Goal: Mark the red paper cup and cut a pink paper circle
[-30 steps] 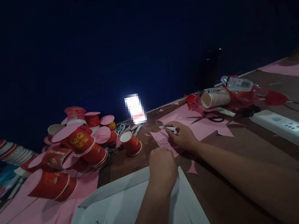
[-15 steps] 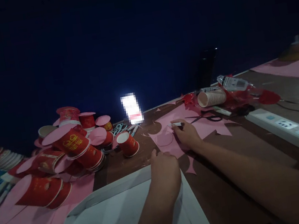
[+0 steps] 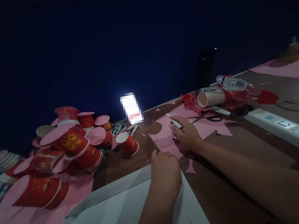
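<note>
My right hand [image 3: 188,134] is closed around a white marker pen [image 3: 176,123], whose upper end tilts up and to the left. Under and beside this hand lies a cut sheet of pink paper [image 3: 157,137] with a drawn circle outline and curved cutouts along its edge. My left hand [image 3: 164,170] is curled at the sheet's near edge, over the corner of a shallow white box [image 3: 113,187]. Its fingertips are hidden, so whatever they press or hold does not show. A red paper cup [image 3: 128,144] stands mouth up, left of the sheet.
Red cups with pink discs [image 3: 67,142] crowd the left. A lit phone [image 3: 132,108] stands behind scissors [image 3: 119,128]. Dark-handled scissors [image 3: 213,118], a sleeve of stacked cups [image 3: 212,97] and a white power strip [image 3: 289,131] are at right.
The pen has swung from lying nearly level to tilting up and left, as my right hand turned and shifted slightly. My left hand has stayed in place.
</note>
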`<act>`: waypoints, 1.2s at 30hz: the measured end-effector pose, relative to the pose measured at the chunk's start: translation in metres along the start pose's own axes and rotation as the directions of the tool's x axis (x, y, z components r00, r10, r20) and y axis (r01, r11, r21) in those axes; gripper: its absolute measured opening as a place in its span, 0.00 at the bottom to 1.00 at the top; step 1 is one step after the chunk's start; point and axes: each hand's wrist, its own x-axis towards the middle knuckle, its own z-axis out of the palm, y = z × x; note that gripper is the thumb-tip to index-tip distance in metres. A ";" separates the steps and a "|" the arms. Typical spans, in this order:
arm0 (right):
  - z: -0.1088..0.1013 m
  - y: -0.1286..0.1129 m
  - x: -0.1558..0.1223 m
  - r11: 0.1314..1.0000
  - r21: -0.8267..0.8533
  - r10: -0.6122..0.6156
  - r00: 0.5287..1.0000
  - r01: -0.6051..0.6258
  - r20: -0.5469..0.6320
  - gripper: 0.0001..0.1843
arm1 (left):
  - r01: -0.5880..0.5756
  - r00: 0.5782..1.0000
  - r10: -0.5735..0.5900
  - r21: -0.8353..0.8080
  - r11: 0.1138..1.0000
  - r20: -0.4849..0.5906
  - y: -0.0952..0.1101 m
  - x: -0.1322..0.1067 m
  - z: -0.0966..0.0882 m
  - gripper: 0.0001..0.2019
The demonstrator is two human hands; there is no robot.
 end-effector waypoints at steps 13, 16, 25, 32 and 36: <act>0.008 -0.012 -0.010 0.982 -0.022 -0.143 0.809 0.188 0.571 0.31 | 0.032 0.998 -0.032 0.000 0.999 -0.052 -0.003 0.002 0.004 0.16; 0.011 -0.014 -0.009 0.986 -0.016 -0.125 0.795 0.167 0.594 0.28 | 0.046 0.999 -0.047 -0.005 0.999 -0.021 -0.002 0.001 0.000 0.15; 0.014 -0.016 -0.010 0.975 0.148 -0.217 0.820 0.163 0.529 0.24 | 0.061 0.997 -0.062 -0.030 0.998 -0.052 -0.002 0.000 0.002 0.15; 0.014 -0.018 -0.009 0.916 0.401 -0.249 0.763 -0.015 0.597 0.25 | 0.041 0.996 -0.041 0.006 0.999 -0.080 -0.005 0.002 0.008 0.16; 0.016 -0.018 -0.011 0.824 0.522 -0.231 0.709 -0.222 0.666 0.27 | 0.037 0.997 -0.036 0.012 0.999 -0.061 -0.004 0.002 0.007 0.16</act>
